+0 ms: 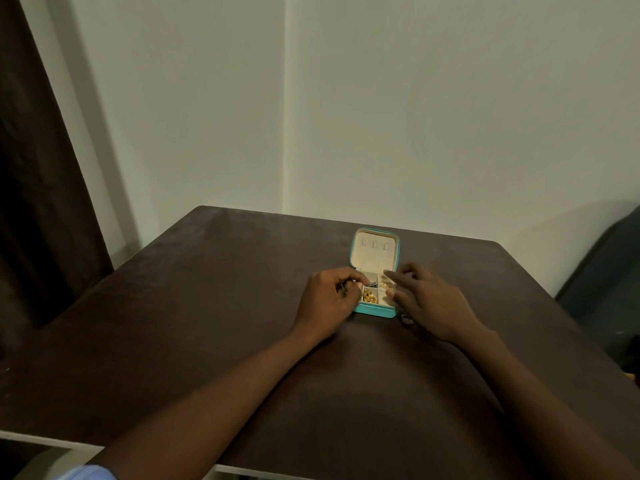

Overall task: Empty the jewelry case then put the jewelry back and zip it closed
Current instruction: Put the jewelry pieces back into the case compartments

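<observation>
A small teal jewelry case lies open on the dark table, its cream-lined lid standing upright at the back. Gold jewelry fills the front left compartment, a dark piece lies behind it, and small gold pieces sit at the right. My left hand rests against the case's left side with fingers curled, pinching a thin piece I cannot identify. My right hand hovers over the case's right side, fingers spread, holding nothing. A small ring lies on the table under that hand.
The dark brown table stands in a corner of pale walls. A dark curtain hangs at the left, and a dark chair or bag sits beyond the table's right edge.
</observation>
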